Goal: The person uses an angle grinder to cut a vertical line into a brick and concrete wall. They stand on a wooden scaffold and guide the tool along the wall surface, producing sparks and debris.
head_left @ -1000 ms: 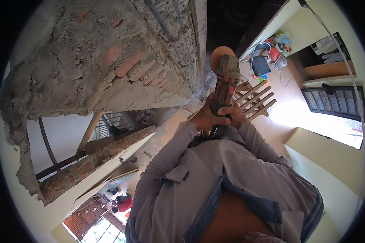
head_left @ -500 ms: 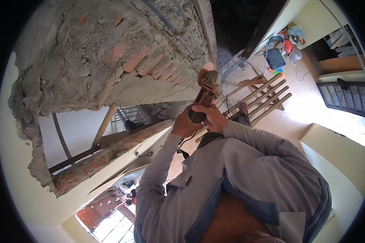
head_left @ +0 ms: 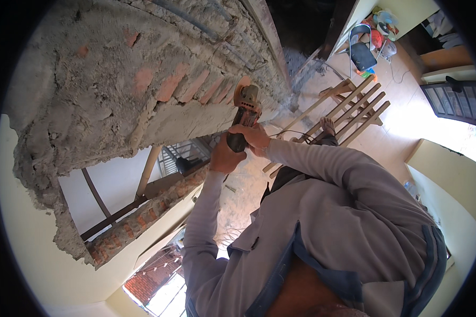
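We see the angle grinder point(head_left: 245, 112) raised in front of the broken wall point(head_left: 106, 108), its disc point(head_left: 241, 87) overlapping the exposed bricks point(head_left: 193, 87) in view; we cannot tell whether they touch. The left hand point(head_left: 226, 157) is closed around the tool's dark rear end, and the right hand point(head_left: 253, 138) is wrapped around the body just above it. Beneath, to the right, we note a slatted wooden stand point(head_left: 358, 112) with a bare foot point(head_left: 327, 126) at its slats; farther off, a dark-seated chair point(head_left: 362, 56) stands on the tiled floor point(head_left: 394, 113).
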`<state>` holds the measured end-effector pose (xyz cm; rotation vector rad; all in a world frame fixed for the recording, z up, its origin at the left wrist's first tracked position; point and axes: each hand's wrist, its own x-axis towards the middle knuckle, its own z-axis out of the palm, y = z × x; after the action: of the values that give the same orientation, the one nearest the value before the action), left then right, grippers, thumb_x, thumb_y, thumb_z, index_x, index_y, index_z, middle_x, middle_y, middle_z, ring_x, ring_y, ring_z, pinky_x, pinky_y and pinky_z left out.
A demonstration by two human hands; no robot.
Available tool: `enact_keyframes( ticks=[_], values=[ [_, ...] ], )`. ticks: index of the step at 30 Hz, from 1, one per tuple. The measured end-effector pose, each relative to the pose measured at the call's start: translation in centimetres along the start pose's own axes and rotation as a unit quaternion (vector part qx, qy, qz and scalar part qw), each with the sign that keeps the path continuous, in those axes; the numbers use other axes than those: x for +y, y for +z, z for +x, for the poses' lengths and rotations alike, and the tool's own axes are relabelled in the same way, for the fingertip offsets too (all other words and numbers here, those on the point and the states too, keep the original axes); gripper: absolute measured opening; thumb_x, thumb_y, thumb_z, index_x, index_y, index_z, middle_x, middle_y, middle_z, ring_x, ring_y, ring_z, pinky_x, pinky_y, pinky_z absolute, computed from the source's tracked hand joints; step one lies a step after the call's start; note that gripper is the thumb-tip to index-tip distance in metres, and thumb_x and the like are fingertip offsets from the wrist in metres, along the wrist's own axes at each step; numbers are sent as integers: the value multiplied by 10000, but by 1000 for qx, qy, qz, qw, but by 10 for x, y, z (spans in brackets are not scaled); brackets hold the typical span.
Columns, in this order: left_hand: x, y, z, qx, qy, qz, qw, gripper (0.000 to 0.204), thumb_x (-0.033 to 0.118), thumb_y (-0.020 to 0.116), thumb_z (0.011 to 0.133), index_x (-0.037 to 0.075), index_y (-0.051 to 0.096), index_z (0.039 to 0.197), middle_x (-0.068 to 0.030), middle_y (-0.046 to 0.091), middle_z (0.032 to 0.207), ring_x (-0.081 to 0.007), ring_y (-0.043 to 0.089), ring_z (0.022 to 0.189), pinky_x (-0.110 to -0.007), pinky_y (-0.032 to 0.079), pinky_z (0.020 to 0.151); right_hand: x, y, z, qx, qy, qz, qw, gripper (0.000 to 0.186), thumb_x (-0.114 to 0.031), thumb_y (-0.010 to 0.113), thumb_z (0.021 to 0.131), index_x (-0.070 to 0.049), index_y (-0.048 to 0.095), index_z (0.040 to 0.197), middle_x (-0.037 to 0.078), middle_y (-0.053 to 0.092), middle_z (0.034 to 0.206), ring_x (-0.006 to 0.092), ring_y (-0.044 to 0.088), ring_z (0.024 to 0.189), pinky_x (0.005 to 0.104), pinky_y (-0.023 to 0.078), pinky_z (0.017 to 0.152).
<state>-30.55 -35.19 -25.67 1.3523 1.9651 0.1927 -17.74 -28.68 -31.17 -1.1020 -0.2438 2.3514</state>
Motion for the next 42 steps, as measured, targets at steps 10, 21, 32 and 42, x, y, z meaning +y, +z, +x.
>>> enact_keyframes(
  ticks=[10, 21, 32, 42],
  values=[
    [-1, -5, 22, -2, 9, -8, 1000, 770, 227, 824, 651, 30, 480, 1310, -223, 679, 1117, -397, 673, 1037, -462, 536, 883, -9, 2, 19, 11, 0, 6, 1000, 343, -141, 835, 744, -7, 692, 1025, 93, 727, 921, 203, 722, 747, 350, 616, 657],
    [5, -12, 33, -30, -11, -5, 999, 767, 189, 854, 644, -19, 497, 1291, -204, 657, 1159, -321, 666, 1068, -413, 529, 919, -13, -2, 32, 22, 3, -1, 1000, 335, -167, 838, 757, -31, 690, 1024, 84, 728, 912, 196, 728, 750, 352, 628, 681],
    [7, -18, 38, -40, -18, 9, 999, 758, 220, 849, 655, -8, 507, 1292, -208, 671, 1152, -342, 672, 1065, -417, 538, 914, -16, 2, 35, 21, 11, 9, 1000, 368, -173, 838, 762, -37, 672, 1062, 83, 728, 919, 201, 733, 753, 351, 628, 669],
    [8, -19, 40, -52, -25, 20, 998, 789, 218, 856, 659, -12, 493, 1321, -202, 659, 1192, -327, 663, 1096, -405, 530, 943, -16, 1, 39, 22, 16, 17, 999, 377, -166, 833, 776, -38, 655, 1084, 82, 727, 938, 197, 734, 764, 345, 634, 693]
  ],
)
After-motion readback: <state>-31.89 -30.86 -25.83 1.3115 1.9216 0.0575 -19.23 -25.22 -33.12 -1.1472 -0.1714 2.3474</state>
